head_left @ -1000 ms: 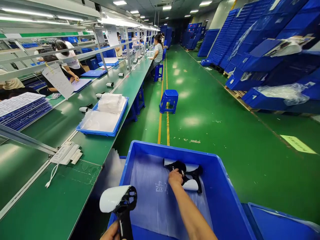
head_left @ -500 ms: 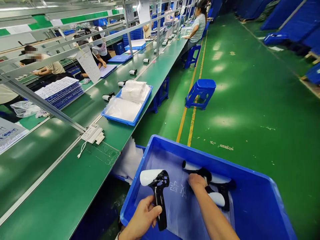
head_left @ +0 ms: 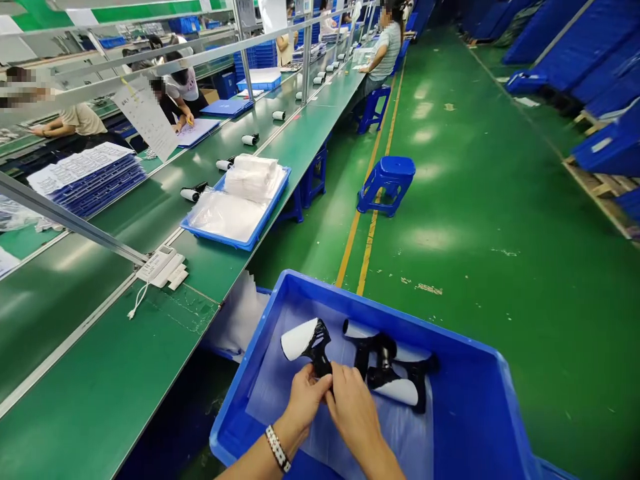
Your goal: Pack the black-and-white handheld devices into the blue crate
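A large blue bin [head_left: 480, 427] stands in front of me, lined with a clear plastic sheet. Over it my left hand [head_left: 306, 400] and my right hand [head_left: 350, 408] both grip the black handle of a white-and-black gun-shaped device [head_left: 306, 341], its white barrel pointing left. Two more of the same devices [head_left: 395, 373] lie in the bin just right of my hands, touching each other.
A long green workbench [head_left: 100, 360] runs along the left, with a blue tray of plastic bags [head_left: 235, 210], a white remote-like unit [head_left: 159, 265] and several devices on the belt. People sit working farther along. A blue stool [head_left: 386, 183] stands in the green aisle.
My right hand left the devices lying in the bin and came over to the handle of the device in my left hand. The view tilted down slightly.
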`<state>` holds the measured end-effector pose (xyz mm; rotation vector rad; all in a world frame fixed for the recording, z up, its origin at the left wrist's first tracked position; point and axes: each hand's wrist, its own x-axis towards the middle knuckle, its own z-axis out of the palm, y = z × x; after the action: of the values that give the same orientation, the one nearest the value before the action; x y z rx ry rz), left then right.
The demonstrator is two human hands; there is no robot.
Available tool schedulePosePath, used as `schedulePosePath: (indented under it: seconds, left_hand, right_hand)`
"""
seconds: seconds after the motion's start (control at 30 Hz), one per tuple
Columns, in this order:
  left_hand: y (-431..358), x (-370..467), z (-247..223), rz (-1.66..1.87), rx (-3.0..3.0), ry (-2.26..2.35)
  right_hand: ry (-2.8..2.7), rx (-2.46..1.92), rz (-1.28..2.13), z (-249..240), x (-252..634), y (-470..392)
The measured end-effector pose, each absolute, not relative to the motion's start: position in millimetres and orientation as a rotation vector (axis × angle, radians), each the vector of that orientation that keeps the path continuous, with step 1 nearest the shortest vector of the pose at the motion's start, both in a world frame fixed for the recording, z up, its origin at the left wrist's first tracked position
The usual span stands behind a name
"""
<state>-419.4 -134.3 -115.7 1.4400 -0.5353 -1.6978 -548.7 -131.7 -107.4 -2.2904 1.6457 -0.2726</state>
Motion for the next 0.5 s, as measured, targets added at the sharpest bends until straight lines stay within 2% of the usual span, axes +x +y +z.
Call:
schedulePosePath:
  seconds: [0.1, 0.27, 0.37, 0.5]
  left_hand:
    - [-140, -430, -125, -1.687, 1.499, -0.659]
    - [-150, -415, -150, -1.645, 1.803, -1.368]
    - [-148, -394, -170, -1.637, 2.011, -1.495]
    - [-143, -366, -197, -1.620, 2.343, -1.545]
  right_hand:
    - [1.630, -2.285, -0.179, -117, -552, -150]
    - [1.454, -2.335, 0.168, -116, -581, -218]
    - [1.285, -2.519, 0.419, -116, -586, -262]
    - [0.967, -2.567, 0.552, -136, -572, -302]
